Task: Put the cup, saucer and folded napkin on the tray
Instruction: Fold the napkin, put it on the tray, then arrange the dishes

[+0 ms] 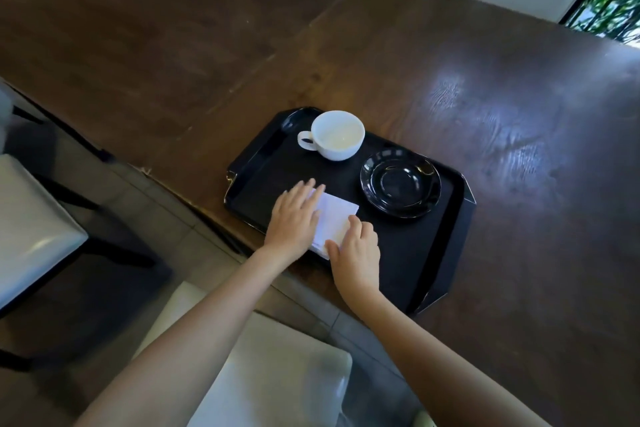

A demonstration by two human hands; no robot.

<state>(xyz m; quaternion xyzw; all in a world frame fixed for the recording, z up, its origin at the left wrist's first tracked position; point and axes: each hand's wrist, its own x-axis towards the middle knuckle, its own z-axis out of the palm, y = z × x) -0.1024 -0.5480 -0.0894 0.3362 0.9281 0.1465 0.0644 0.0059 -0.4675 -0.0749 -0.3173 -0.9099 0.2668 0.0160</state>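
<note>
Left hand (pixel 294 215): flat, fingers spread, pressing on napkin (pixel 334 220), gripping nothing.
Right hand (pixel 356 250): fingers loosely curled, resting on napkin's near edge, not closed around it.
Napkin: folded, on tray (pixel 433 274), near side.
Cup (pixel 337 135): on tray, far side.
Saucer (pixel 400 183): on tray, beside cup, apart.

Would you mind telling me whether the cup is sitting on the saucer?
No, the cup stands directly on the tray, apart from the empty saucer to its right.
</note>
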